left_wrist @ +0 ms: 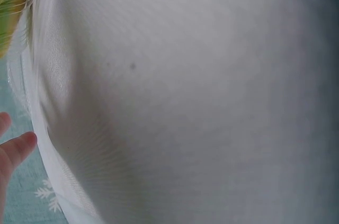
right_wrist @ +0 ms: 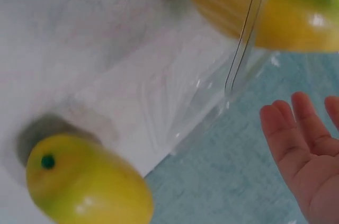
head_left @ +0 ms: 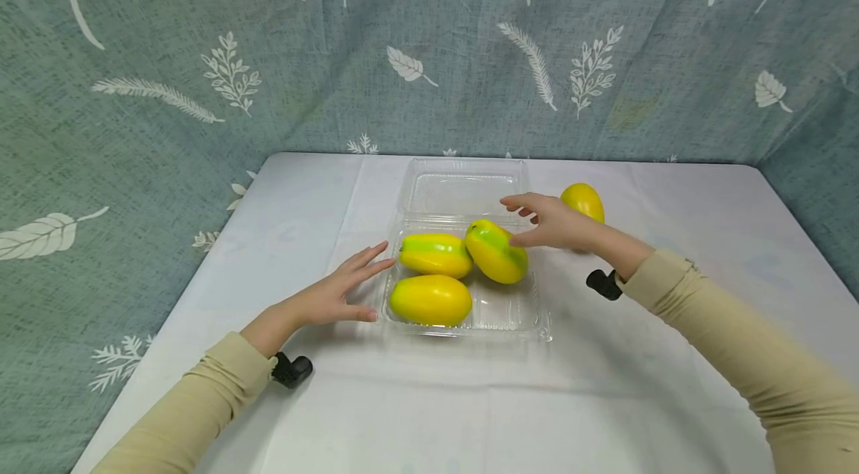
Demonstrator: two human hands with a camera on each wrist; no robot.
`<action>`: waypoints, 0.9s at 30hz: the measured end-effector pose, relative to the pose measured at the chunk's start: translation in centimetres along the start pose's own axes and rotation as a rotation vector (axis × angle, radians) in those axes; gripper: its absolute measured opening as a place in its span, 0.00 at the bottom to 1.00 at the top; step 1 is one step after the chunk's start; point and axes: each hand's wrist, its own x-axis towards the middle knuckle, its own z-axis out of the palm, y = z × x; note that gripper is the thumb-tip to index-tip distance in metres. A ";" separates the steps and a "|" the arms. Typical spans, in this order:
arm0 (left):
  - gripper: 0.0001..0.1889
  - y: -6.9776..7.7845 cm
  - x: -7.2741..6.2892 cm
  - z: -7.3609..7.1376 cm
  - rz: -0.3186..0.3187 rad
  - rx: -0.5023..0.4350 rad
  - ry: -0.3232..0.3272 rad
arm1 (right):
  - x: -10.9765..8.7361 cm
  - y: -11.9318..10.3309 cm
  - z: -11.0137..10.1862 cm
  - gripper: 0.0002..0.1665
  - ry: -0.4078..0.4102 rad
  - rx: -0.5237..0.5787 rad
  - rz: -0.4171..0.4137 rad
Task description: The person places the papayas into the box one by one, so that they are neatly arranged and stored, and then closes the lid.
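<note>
A clear plastic clamshell box [head_left: 503,314] lies with its lid [head_left: 463,191] folded back on the far side. Inside are two yellow, mango-like fruits lying sideways, a rear one [head_left: 436,263] with a green band and a front one [head_left: 429,300]. A third mango-like fruit [head_left: 499,254] sits tilted at the right, its end against the rear one. My left hand [head_left: 332,295] hovers by the box's left side, fingers spread and holding nothing. Over the right side, my right hand [head_left: 557,222] has its fingers extended, its thumb close to the tilted fruit.
Another yellow fruit [head_left: 582,202] rests on the white tablecloth [head_left: 429,414] behind my right hand, outside the box; the right wrist view shows its green stem end. A patterned blue-green curtain [head_left: 429,34] hangs behind and beside the table.
</note>
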 end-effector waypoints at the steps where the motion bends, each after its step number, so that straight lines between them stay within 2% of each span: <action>1: 0.42 0.0 0.0 0.0 -0.002 -0.002 -0.001 | -0.1 0.1 -0.3 0.39 0.005 -0.002 -0.003; 6: 0.42 0.1 0.1 0.0 0.008 -0.008 -0.002 | -0.9 1.1 -1.8 0.38 0.052 -0.033 -0.013; 14: 0.42 0.1 0.1 0.0 0.000 -0.011 0.000 | -2.4 2.8 -3.8 0.38 0.085 -0.080 0.038; 27: 0.42 0.3 0.0 0.0 0.001 -0.023 0.001 | -3.2 6.5 -5.1 0.35 0.150 -0.081 0.125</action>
